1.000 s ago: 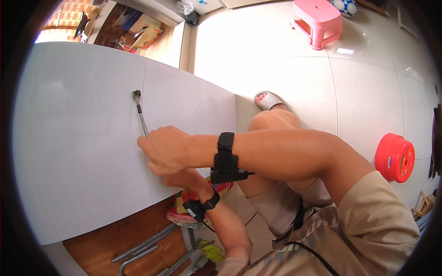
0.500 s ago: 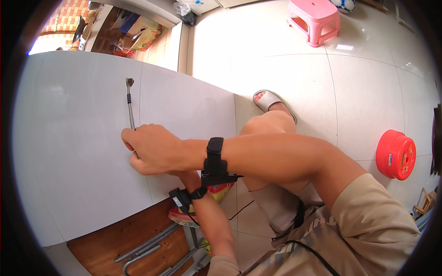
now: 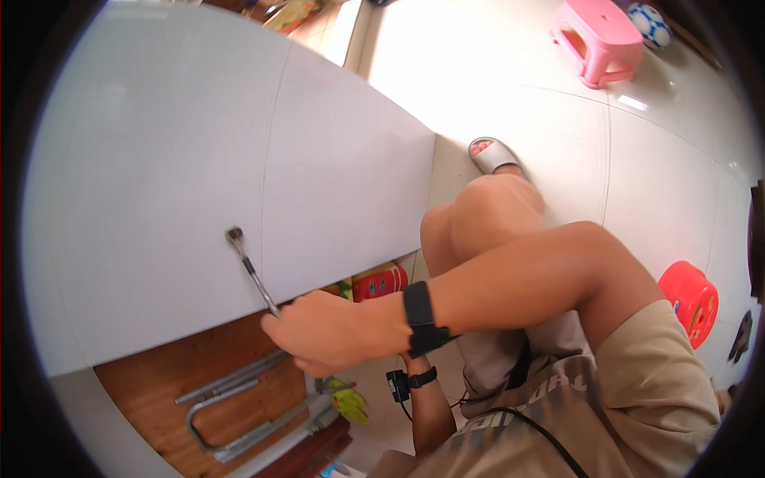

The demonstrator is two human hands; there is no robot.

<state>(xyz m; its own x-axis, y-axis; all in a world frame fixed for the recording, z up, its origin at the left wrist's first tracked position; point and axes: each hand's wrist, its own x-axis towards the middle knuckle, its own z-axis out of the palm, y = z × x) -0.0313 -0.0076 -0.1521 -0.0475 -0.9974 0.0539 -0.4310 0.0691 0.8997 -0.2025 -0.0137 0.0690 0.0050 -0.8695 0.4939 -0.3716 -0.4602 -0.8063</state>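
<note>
My right hand [image 3: 335,331] is closed around the lower end of a slim metal-shafted tool [image 3: 253,275]. The tool has a small rounded head and a dark collar; its exact kind does not show clearly. It points up and to the left over the white tabletop [image 3: 167,159], and the hand is at the table's near edge. My left forearm [image 3: 434,418] rises from below, but the left hand is hidden behind my right wrist and forearm, so its fingers do not show. Black straps with small devices circle both wrists.
Beneath the table edge are a brown wooden panel with grey metal tubes [image 3: 231,422], a red package [image 3: 381,281] and a yellow-green item [image 3: 348,401]. A pink stool [image 3: 602,36], a blue-and-white ball [image 3: 649,25] and a red stool [image 3: 689,303] stand on the tiled floor.
The view has shifted. My right hand and the tool have moved from over the tabletop toward its near edge, and the tool's head now leans further left. The left arm has moved right.
</note>
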